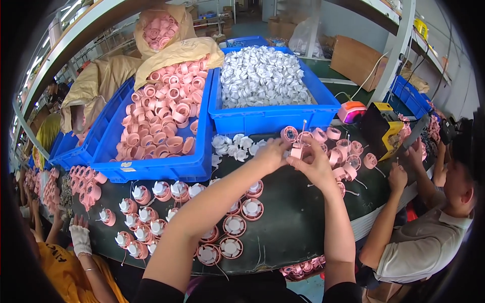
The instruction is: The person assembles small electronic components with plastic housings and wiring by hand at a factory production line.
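Near the front of the blue bin of white parts, my two hands meet over a pink round fan housing [296, 152]. My right hand [319, 167] is closed on it with thumb and fingers. From the other side, the fingers of my left hand [271, 155] are also closed on the housing; their tips are partly hidden. Just past my right hand stand several pink housings [348, 161] with thin wires. Loose white fan blades [237, 147] lie beside my left hand. Under my left forearm, pink housings fitted with white blades [235, 225] sit in rows.
One blue bin [151, 170] holds pink rings; another blue bin [273, 120] holds white blades. A yellow-and-black device [386, 130] stands at the right. Co-workers sit on both sides: a gloved hand [80, 237] at left, a person in a light shirt [424, 242] at right. The tabletop [288, 227] is dark green.
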`<control>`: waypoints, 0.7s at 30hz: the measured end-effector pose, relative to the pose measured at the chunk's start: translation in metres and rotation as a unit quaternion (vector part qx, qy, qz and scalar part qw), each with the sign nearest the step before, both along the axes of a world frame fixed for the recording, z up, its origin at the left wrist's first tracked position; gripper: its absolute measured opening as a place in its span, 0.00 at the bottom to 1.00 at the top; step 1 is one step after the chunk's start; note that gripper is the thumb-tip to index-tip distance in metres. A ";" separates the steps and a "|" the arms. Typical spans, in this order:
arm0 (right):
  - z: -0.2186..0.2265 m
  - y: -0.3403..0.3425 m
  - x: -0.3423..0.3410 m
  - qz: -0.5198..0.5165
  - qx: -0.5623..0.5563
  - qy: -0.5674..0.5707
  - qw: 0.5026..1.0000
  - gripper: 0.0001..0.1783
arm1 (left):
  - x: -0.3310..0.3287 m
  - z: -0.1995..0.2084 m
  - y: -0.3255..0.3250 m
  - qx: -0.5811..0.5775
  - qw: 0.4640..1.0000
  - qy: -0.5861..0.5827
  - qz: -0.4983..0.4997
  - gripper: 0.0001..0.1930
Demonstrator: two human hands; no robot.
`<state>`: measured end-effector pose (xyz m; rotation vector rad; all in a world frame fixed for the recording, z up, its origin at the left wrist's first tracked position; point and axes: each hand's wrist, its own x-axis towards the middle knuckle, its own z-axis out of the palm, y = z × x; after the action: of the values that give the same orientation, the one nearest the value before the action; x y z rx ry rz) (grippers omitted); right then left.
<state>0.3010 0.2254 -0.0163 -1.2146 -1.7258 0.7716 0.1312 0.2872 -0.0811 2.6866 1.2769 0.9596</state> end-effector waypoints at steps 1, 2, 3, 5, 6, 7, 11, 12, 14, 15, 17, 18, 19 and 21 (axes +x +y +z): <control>0.000 0.001 0.001 0.004 -0.004 0.023 1.000 0.34 | 0.005 -0.003 -0.001 -0.018 0.999 0.028 -0.008 0.14; 0.005 -0.002 0.000 0.013 -0.041 0.075 0.996 0.32 | 0.008 -0.005 -0.001 -0.036 0.998 0.057 -0.016 0.14; 0.003 -0.002 0.000 0.011 -0.040 0.074 0.996 0.32 | 0.008 -0.010 0.002 -0.034 0.998 0.052 -0.014 0.11; -0.005 0.003 -0.001 0.024 0.002 0.096 0.995 0.31 | 0.005 -0.018 0.006 -0.003 0.999 0.048 0.010 0.10; -0.012 0.007 0.000 0.048 0.034 0.101 0.993 0.31 | 0.003 -0.020 0.006 0.024 0.998 0.044 0.032 0.09; -0.010 0.006 0.001 0.044 0.031 0.093 0.994 0.31 | 0.000 -0.003 0.005 -0.056 0.998 -0.024 0.032 0.09; -0.002 -0.006 -0.014 0.082 0.049 0.105 0.990 0.31 | -0.014 0.052 -0.049 -0.424 0.723 -0.546 0.005 0.17; 0.009 -0.015 -0.021 0.080 0.085 0.057 0.992 0.31 | -0.020 0.059 -0.063 -0.406 0.710 -0.575 -0.017 0.17; 0.012 -0.022 -0.027 0.081 0.115 0.055 0.988 0.31 | -0.023 0.075 -0.087 -0.406 0.702 -0.583 -0.043 0.18; 0.012 -0.026 -0.031 0.104 0.096 0.086 0.986 0.32 | -0.025 0.078 -0.097 -0.396 0.705 -0.587 -0.047 0.18; 0.016 -0.031 -0.037 0.115 0.168 0.051 0.978 0.32 | -0.028 0.078 -0.107 -0.340 0.738 -0.580 -0.062 0.18; 0.018 -0.034 -0.039 0.116 0.148 0.064 0.980 0.33 | -0.028 0.079 -0.112 -0.304 0.758 -0.572 -0.072 0.19; 0.019 -0.036 -0.040 0.122 0.147 0.061 0.980 0.33 | -0.029 0.082 -0.116 -0.304 0.755 -0.576 -0.077 0.19; 0.022 -0.038 -0.042 0.114 0.215 0.033 0.969 0.33 | -0.032 0.083 -0.119 -0.291 0.758 -0.580 -0.074 0.19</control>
<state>0.2593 0.1875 0.0058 -0.6992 -1.8737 0.5218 0.0990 0.1682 0.0017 1.2036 0.7941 1.4694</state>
